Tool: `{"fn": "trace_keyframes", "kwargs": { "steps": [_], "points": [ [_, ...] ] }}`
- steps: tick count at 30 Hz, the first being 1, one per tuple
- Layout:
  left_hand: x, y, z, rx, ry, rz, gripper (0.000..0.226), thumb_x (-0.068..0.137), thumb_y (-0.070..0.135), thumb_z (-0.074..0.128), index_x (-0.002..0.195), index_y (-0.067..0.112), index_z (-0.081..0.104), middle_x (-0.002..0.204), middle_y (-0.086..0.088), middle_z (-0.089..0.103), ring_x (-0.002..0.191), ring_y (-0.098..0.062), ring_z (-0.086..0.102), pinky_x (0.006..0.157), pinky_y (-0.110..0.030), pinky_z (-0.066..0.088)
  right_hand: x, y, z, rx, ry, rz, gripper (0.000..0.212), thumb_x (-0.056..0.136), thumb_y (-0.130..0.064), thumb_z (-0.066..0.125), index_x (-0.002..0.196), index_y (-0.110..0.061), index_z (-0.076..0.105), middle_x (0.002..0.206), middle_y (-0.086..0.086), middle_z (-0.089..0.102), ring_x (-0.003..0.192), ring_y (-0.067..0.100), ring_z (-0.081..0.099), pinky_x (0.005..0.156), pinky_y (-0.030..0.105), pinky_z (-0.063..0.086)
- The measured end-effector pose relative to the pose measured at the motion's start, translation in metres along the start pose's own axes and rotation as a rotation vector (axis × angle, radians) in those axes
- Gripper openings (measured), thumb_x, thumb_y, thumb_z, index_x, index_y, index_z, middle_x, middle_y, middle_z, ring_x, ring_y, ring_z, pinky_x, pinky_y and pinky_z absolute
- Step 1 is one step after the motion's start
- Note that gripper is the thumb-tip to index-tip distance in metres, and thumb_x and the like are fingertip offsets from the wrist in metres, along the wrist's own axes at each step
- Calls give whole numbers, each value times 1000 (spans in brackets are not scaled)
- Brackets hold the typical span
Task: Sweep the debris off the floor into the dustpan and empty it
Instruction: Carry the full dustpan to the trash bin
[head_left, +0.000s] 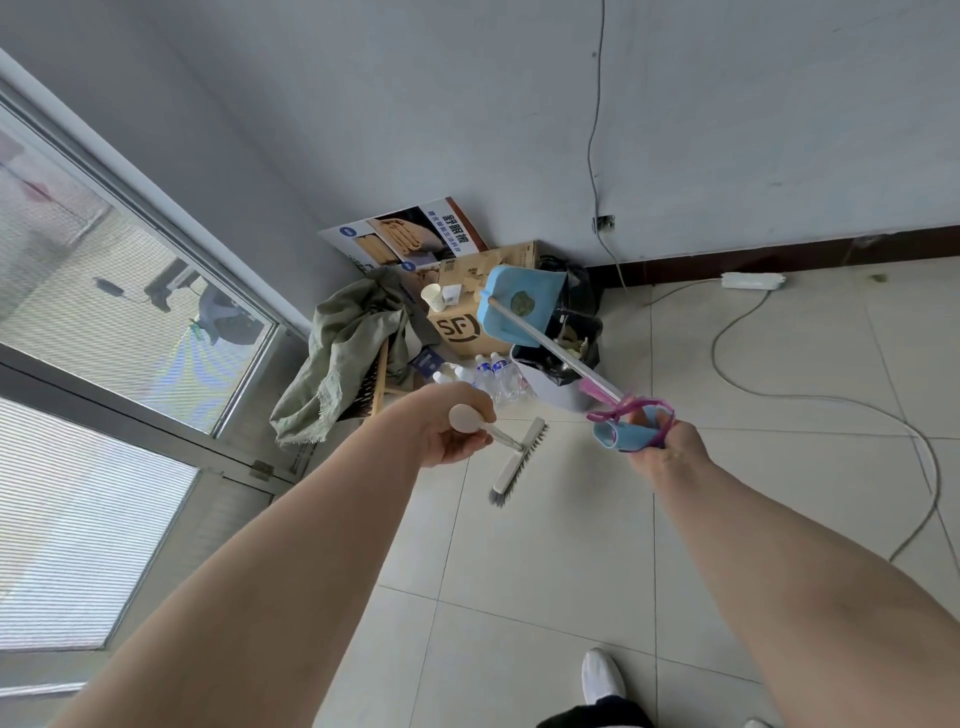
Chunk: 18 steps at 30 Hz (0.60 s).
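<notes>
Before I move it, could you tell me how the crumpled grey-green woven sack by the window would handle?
The crumpled grey-green woven sack looks floppy: it drapes in folds, so it would likely sag when lifted. Its frayed edge suggests thin, probably light fabric.

The left hand (457, 434) hides the top of the broom (519, 462) shaft, just below the round cap. The right hand (670, 447) has most of its fingers hidden behind the blue grip of the dustpan (519, 306). The dustpan covers part of the bin (556, 389) and the cardboard box (462, 332). The greenish clump (523, 302) in the pan is too small to identify. A second shoe (756, 723) is cut off by the lower edge.
</notes>
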<state>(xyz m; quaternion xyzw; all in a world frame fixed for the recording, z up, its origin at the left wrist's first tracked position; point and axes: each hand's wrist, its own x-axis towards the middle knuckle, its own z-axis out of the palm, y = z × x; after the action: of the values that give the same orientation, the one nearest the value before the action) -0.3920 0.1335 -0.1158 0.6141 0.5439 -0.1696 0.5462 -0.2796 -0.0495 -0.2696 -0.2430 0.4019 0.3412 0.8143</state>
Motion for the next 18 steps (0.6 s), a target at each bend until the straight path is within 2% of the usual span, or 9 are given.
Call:
{"fn": "trace_keyframes", "kwargs": {
  "steps": [2, 4, 8, 11, 13, 14, 15, 17, 18],
  "points": [
    [0, 1, 1, 2, 1, 6, 27, 82, 4, 61, 106, 2, 50, 72, -15, 58, 33, -12, 56, 34, -15, 44, 3, -2, -2, -34, 13, -7, 17, 101, -9, 39, 87, -14, 47, 82, 6, 54, 56, 17, 64, 83, 38, 59],
    [-1, 1, 2, 4, 4, 6, 27, 82, 4, 61, 107, 2, 50, 72, -15, 58, 32, -12, 56, 34, -14, 44, 1, -4, -2, -30, 21, -11, 14, 99, -7, 39, 99, -15, 50, 84, 5, 56, 55, 14, 65, 72, 38, 58],
    [-2, -1, 4, -3, 19, 5, 27, 82, 4, 61, 106, 2, 50, 73, -15, 58, 32, -12, 56, 34, -14, 44, 0, -6, -10, -16, 32, 4, 27, 98, -8, 41, 123, -18, 48, 95, 9, 58, 81, 20, 63, 86, 45, 53],
    [-4, -5, 5, 3, 28, 2, 30, 82, 4, 61, 109, 2, 49, 76, -16, 58, 32, -12, 56, 33, -15, 43, -10, -2, -21, 10, 65, 26, 22, 98, -5, 38, 115, -14, 48, 86, 11, 56, 72, 21, 60, 54, 37, 60],
    [-6, -7, 6, 3, 28, 1, 31, 82, 4, 62, 110, 1, 49, 77, -16, 58, 32, -12, 56, 33, -15, 43, -18, -1, -23, 38, 69, 34, 18, 99, -4, 35, 105, -9, 51, 72, 15, 61, 58, 24, 64, 35, 32, 53],
    [-9, -8, 7, -2, 27, 3, 30, 82, 4, 62, 109, 1, 50, 77, -16, 58, 31, -12, 55, 33, -15, 43, -25, 0, -21, 60, 65, 32, 18, 100, -4, 33, 97, -8, 50, 62, 16, 62, 49, 26, 64, 40, 31, 56],
    [-11, -10, 7, -7, 26, 7, 30, 82, 4, 61, 109, 1, 50, 76, -16, 58, 31, -12, 55, 33, -14, 43, -28, -1, -18, 89, 55, 26, 19, 101, -5, 31, 92, -8, 48, 61, 16, 62, 44, 26, 64, 59, 30, 61],
    [-16, -12, 8, -18, 26, 18, 29, 82, 3, 61, 108, 2, 50, 75, -15, 57, 31, -12, 55, 33, -14, 43, -32, -3, -13, 139, 56, 11, 21, 103, -8, 32, 87, -9, 45, 76, 12, 56, 44, 25, 63, 94, 30, 52],
    [-18, -13, 8, -21, 22, 21, 29, 82, 3, 61, 108, 2, 49, 74, -15, 57, 31, -12, 55, 33, -14, 43, -34, -5, -12, 157, 52, 11, 23, 103, -8, 32, 84, -9, 44, 80, 10, 54, 46, 24, 63, 95, 30, 50]
  ]
}}
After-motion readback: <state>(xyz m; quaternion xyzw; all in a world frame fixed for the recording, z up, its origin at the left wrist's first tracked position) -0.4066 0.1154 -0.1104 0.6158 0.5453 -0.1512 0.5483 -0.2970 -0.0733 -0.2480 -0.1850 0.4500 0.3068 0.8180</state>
